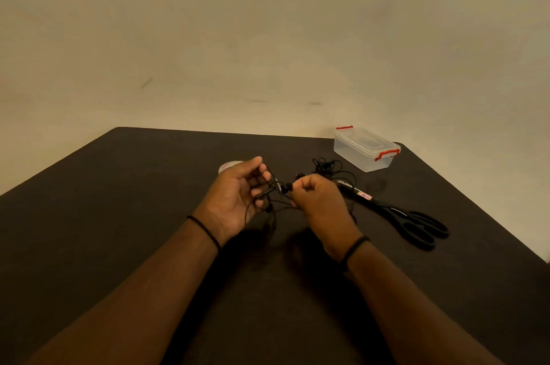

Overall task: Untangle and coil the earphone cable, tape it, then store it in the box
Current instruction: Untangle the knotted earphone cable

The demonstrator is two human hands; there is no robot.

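The tangled earphone cable is being untangled mid-tabletop: left hand and right hand fingers pinched on strands. Next, knots must be loosened.

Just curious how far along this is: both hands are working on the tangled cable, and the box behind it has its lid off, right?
Not quite. The head view shows the box with its lid on, red clips at both ends. Both hands, left and right, do hold the tangled cable.
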